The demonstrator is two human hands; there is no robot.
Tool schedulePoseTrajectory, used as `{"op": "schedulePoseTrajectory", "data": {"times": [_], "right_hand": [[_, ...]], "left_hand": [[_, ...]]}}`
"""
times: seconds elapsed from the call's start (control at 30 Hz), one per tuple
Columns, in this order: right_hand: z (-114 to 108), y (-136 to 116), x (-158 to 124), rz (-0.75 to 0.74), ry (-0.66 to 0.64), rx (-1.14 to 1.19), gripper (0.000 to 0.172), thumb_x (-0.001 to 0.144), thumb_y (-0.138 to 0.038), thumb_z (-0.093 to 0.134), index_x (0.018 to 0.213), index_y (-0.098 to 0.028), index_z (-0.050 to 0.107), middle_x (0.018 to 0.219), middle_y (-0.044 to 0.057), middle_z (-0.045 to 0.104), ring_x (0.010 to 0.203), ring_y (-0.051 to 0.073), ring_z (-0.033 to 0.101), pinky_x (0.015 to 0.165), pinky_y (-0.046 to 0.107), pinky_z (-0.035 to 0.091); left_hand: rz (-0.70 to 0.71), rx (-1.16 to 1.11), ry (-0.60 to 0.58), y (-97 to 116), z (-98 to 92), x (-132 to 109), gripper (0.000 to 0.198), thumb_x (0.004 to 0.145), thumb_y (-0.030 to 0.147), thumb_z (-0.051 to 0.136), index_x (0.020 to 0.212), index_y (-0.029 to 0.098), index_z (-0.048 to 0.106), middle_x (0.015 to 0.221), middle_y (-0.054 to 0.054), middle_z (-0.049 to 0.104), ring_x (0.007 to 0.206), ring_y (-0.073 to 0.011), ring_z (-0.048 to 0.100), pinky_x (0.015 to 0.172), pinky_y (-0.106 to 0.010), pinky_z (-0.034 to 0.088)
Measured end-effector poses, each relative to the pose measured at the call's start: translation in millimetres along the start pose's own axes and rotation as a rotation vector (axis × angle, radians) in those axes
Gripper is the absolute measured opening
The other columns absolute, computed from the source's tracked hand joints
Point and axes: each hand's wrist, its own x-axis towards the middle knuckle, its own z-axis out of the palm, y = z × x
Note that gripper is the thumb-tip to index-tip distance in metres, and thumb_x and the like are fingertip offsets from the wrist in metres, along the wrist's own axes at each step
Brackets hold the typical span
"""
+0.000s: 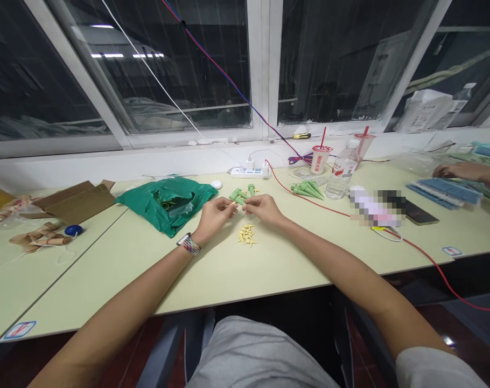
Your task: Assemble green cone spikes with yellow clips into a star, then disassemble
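Observation:
My left hand (216, 216), with a woven band at its wrist, is closed in a pinch on a small pale yellow piece at its fingertips. Close beside it, my right hand (265, 210) is also pinched; what its fingers hold is too small to make out. Green cone-shaped pieces (239, 195) lie just beyond the fingertips. Nearer to me on the table is a small pile of yellow pieces (247, 235). More green cones (308, 188) lie together to the right, behind my right hand.
A torn green bag (168, 202) lies left of my hands. Beyond are a power strip (249, 172), a cup (321, 160) and a bottle (342, 171). A red cable (414, 245) crosses the right side. Another person's hand (459, 171) touches blue-and-white pieces (445, 192) at far right.

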Motion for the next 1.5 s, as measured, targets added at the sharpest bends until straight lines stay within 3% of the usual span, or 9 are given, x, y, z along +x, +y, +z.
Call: {"op": "schedulePoseTrajectory", "data": {"times": [0.17,0.23,0.43,0.57,0.67,0.97,1.17,1.3,1.5], "right_hand": [[-7,-3,1,-0.125,-0.017,-0.073,0.023,0.082,-0.029,0.080,0.100,-0.018,0.087,0.090,0.005,0.084,0.087,0.023,0.079,0.087,0.034,0.060],[-8,-4,0,-0.113,0.001,-0.097,0.024,0.082,-0.029,0.080,0.101,-0.017,0.087,0.087,0.005,0.084,0.087,0.023,0.079,0.087,0.034,0.060],[0,0,-3,0.004,0.068,-0.070,0.021,0.079,-0.027,0.081,0.096,-0.016,0.087,0.077,0.005,0.082,0.082,0.025,0.080,0.084,0.034,0.060],[-5,6,5,-0.019,0.140,-0.035,0.020,0.080,-0.032,0.080,0.091,-0.016,0.085,0.077,0.005,0.082,0.080,0.025,0.079,0.078,0.033,0.060],[-26,8,13,-0.056,0.224,-0.059,0.020,0.080,-0.030,0.079,0.092,-0.015,0.085,0.080,0.006,0.082,0.077,0.025,0.078,0.078,0.034,0.060],[-133,2,11,-0.239,0.679,-0.648,0.024,0.089,-0.026,0.069,0.103,-0.013,0.084,0.102,0.012,0.076,0.086,0.024,0.070,0.089,0.039,0.057],[-178,-1,-8,0.066,0.595,-1.139,0.029,0.099,-0.019,0.059,0.115,-0.008,0.081,0.117,0.021,0.073,0.109,0.028,0.067,0.096,0.035,0.051],[-179,-3,-13,0.306,0.530,-1.283,0.031,0.104,-0.019,0.054,0.119,-0.006,0.079,0.125,0.024,0.073,0.109,0.028,0.070,0.090,0.033,0.049],[-176,-3,-13,0.443,0.516,-1.353,0.035,0.105,-0.016,0.049,0.124,-0.005,0.076,0.121,0.026,0.075,0.109,0.029,0.072,0.088,0.032,0.051]], "left_hand": [[-0.338,-0.542,-0.303,-1,-6.1,11,0.036,0.071,0.044,0.092,0.081,0.015,0.075,0.075,-0.006,0.069,0.057,-0.0102,0.052,0.050,-0.024,0.042],[-0.299,-0.513,-0.269,-3,-4.2,9,0.036,0.073,0.045,0.091,0.081,0.014,0.073,0.072,-0.005,0.067,0.057,-0.0099,0.051,0.051,-0.023,0.041],[0.135,0.157,0.045,-2,2.9,-5,0.029,0.091,0.048,0.076,0.085,0.019,0.072,0.076,-0.005,0.073,0.069,-0.0176,0.062,0.066,-0.029,0.047],[-0.090,-0.135,-0.088,-1,1.5,-2,0.039,0.086,0.056,0.077,0.083,0.018,0.072,0.080,-0.009,0.076,0.063,-0.0174,0.061,0.058,-0.030,0.046],[-0.188,-0.298,-0.161,0,0.0,1,0.041,0.082,0.057,0.080,0.083,0.016,0.074,0.078,-0.009,0.075,0.063,-0.0168,0.061,0.057,-0.029,0.046],[0.098,0.113,-0.246,-11,10.0,-8,0.039,0.093,0.056,0.074,0.097,0.020,0.086,0.102,-0.011,0.079,0.091,-0.0252,0.072,0.079,-0.037,0.054],[0.146,0.191,-0.312,-15,12.1,-8,0.036,0.097,0.054,0.070,0.103,0.023,0.087,0.103,-0.010,0.077,0.096,-0.0256,0.073,0.087,-0.039,0.057],[0.164,0.202,-0.338,-13,12.1,-9,0.035,0.098,0.053,0.069,0.105,0.024,0.087,0.102,-0.009,0.078,0.098,-0.0258,0.073,0.089,-0.039,0.057],[0.151,0.201,-0.344,-11,13.7,-9,0.035,0.097,0.053,0.069,0.099,0.023,0.087,0.102,-0.009,0.079,0.099,-0.0259,0.073,0.090,-0.039,0.057]]}}
